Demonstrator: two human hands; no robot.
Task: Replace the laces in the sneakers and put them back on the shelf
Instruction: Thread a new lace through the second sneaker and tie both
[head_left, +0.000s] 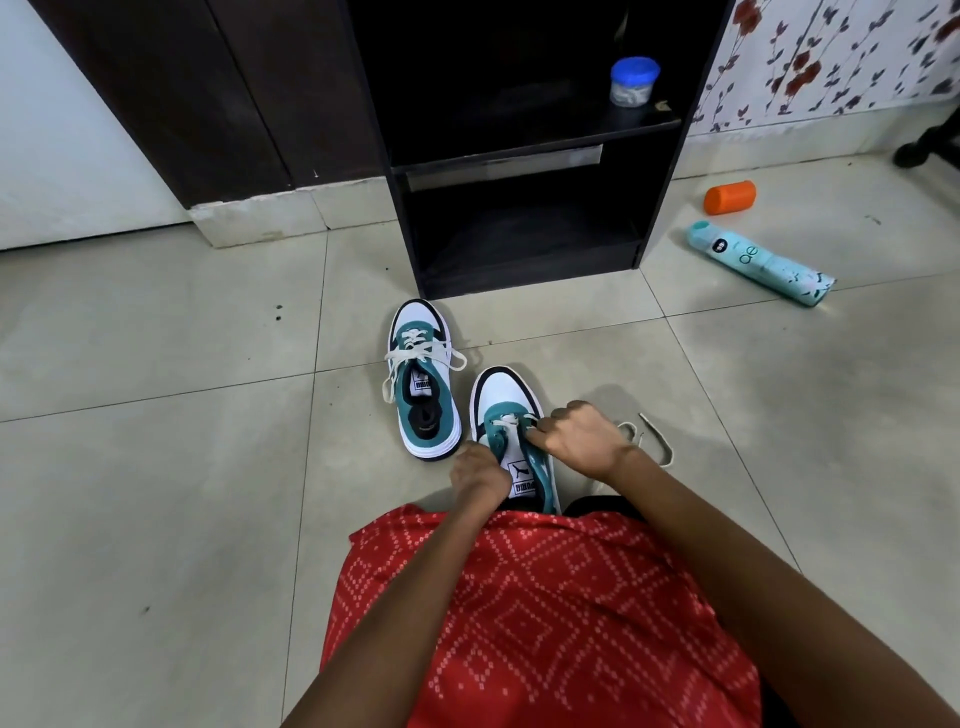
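Head view: I see the left hand (480, 475) gripping the near sneaker (506, 395) at its side while the right hand (582, 439) pinches its lace (506, 422); the second sneaker (423, 384) stands laced near the shelf (519, 260).

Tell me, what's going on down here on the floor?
A person sits on the floor lacing the near sneaker. The right hand pinches its lace at the eyelets; the left hand grips the sneaker's side. The lace's loose end trails on the tiles. The other sneaker stands beside it, loosely laced. Neither is on the shelf yet.
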